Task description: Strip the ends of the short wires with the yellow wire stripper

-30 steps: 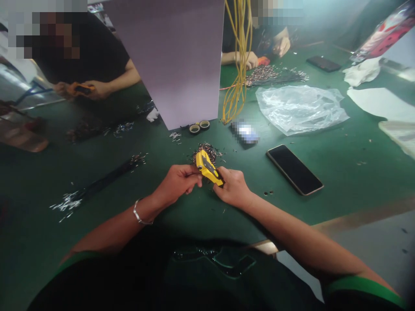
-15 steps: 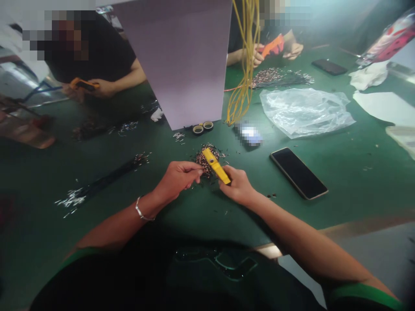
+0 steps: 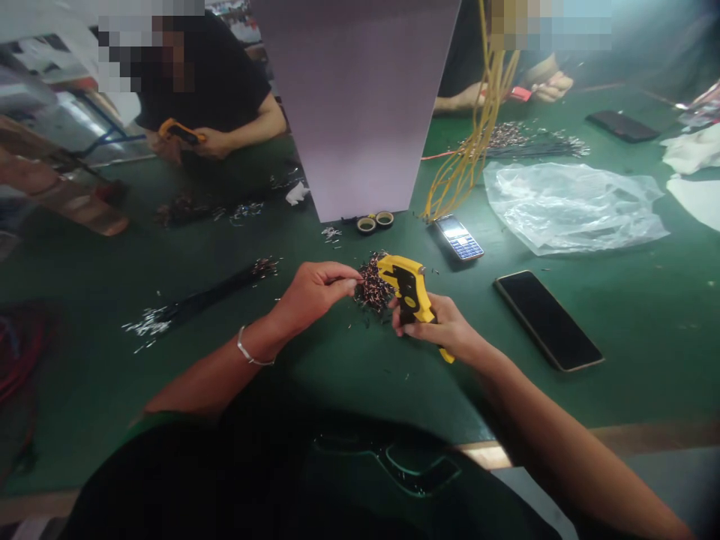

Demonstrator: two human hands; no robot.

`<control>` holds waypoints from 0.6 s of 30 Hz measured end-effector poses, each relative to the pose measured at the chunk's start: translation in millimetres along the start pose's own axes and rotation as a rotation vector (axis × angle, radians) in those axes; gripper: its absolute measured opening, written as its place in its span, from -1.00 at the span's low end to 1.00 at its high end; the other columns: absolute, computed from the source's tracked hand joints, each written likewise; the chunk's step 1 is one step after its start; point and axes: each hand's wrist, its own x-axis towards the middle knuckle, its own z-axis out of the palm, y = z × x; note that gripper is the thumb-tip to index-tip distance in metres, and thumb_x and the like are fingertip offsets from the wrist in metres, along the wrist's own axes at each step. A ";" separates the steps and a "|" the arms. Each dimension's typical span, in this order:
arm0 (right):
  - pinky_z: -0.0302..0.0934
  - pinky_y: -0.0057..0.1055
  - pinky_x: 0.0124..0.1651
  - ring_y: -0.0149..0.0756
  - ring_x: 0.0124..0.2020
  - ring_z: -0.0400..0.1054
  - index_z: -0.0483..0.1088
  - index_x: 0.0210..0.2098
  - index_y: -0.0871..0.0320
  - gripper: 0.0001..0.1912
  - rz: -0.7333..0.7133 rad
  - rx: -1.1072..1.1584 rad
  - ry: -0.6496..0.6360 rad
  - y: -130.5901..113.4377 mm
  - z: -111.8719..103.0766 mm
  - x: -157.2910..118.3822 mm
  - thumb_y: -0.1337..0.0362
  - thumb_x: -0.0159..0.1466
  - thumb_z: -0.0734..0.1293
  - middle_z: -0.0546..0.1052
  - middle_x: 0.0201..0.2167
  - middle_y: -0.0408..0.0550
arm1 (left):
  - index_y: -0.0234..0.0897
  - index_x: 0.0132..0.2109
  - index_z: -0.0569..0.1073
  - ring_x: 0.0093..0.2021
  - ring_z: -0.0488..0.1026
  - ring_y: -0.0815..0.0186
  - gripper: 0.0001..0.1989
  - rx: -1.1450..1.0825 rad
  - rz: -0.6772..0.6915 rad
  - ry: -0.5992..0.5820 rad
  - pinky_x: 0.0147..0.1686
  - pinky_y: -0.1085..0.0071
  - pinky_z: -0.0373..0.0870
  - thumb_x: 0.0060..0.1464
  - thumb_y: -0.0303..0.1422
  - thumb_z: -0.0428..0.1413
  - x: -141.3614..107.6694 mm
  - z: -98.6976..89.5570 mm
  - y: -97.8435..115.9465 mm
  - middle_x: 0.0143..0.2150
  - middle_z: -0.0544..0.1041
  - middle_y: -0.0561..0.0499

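Note:
My right hand (image 3: 436, 326) is wrapped round the handles of a yellow and black wire stripper (image 3: 413, 289), its head pointing up and left. Just left of it, my left hand (image 3: 320, 296) pinches thumb against forefinger on a short, thin wire (image 3: 361, 281), mostly hidden by the fingertips. Between the two hands lies a heap of small copper-and-black wire pieces (image 3: 372, 283). The stripper's jaws hang over the heap, apart from the left fingers. To the left of my left hand, a bundle of black wires (image 3: 211, 295) with bared ends rests on the green table (image 3: 337, 375).
A large phone (image 3: 548, 321) and a keypad phone (image 3: 460, 238) lie on the right. Behind stand a pale upright panel (image 3: 365, 112), two tape rolls (image 3: 375, 222), yellow cables (image 3: 450, 187) and a clear plastic bag (image 3: 574, 206). Across the table, co-workers' hands (image 3: 217, 142) hold tools.
My right hand has turned the wire stripper from edge-on to side-on. My left hand stays pinched beside the heap. The whole view has shifted, so things appear further right.

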 end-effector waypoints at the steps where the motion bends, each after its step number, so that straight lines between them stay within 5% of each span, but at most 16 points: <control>1: 0.28 -0.31 -0.27 -0.30 -0.40 0.40 0.43 -0.13 0.22 -0.62 0.020 0.042 -0.027 0.1 -0.8 -0.3 0.26 0.06 0.45 0.54 -0.36 -0.05 | -0.29 -0.29 0.63 -0.42 0.43 0.42 -0.86 0.012 0.020 -0.006 -0.38 0.46 0.34 0.00 -0.40 0.18 0.3 -1.8 0.9 -0.39 0.61 0.00; 18: 0.28 -0.29 -0.27 -0.28 -0.41 0.41 0.45 -0.10 0.23 -0.62 0.034 0.198 -0.236 7.3 5.6 -3.3 0.29 0.08 0.45 0.55 -0.42 -0.05 | -0.31 -0.40 0.59 -0.53 0.30 0.47 -0.93 -0.164 -0.113 -0.161 -0.56 0.52 0.15 -0.06 -0.44 0.19 3.4 -4.3 7.8 -0.51 0.55 0.03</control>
